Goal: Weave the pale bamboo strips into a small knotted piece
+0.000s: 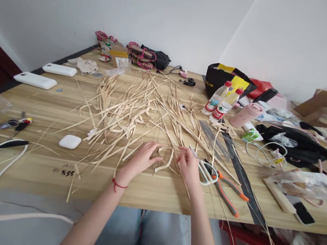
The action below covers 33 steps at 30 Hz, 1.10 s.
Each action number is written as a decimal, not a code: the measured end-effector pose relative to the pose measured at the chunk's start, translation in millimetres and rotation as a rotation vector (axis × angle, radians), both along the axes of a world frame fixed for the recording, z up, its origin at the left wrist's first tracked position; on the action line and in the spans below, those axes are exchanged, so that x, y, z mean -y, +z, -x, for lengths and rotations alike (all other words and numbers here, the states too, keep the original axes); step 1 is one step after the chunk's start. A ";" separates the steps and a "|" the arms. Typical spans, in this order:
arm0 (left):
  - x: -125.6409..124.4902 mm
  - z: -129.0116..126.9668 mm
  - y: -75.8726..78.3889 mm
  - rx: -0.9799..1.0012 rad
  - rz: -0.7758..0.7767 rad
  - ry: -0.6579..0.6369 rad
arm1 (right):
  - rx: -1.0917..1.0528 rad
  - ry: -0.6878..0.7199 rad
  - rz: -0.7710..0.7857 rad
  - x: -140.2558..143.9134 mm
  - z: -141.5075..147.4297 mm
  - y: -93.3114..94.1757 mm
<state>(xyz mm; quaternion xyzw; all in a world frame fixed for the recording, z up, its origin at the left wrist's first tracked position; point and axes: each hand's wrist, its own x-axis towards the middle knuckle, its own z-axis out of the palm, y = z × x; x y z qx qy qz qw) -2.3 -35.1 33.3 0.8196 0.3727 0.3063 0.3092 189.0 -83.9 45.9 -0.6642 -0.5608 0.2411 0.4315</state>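
Note:
A curled, pale flat strip [171,159] lies in a loose loop on the table between my two hands. My left hand [143,158], with a red string at its wrist, has its thumb apart from its fingers, close to the loop's left side. On the other side, my right hand [188,164] has loosely bent fingers spread near the loop. I see nothing clearly gripped in either hand. Beyond them spreads a tangle of dry plant strips [116,112], with a braided piece [138,117] on it. White-handled scissors [207,173] lie beside my right hand.
Orange-and-grey pliers [227,197] lie right of the scissors. Two plastic bottles [221,106], a pink tumbler [246,115] and a black-and-yellow bag [213,79] stand farther back. A white case [69,141] is at left. Bags, cables and a phone [305,213] crowd the right side.

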 end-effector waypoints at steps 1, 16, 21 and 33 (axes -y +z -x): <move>-0.5 0.2 -0.3 -0.007 -0.001 -0.013 | 0.080 -0.028 0.013 5.2 -7.1 7.1; -2.0 -3.0 -12.4 -0.095 -0.063 -0.080 | 0.527 -0.156 0.197 92.0 -111.1 22.9; 1.9 -6.4 -4.0 -0.074 -0.073 -0.081 | 0.690 -0.205 0.034 86.8 -103.2 13.1; 14.6 -14.7 0.9 -0.153 -0.073 -0.135 | 0.726 0.191 0.000 70.4 -8.8 -21.6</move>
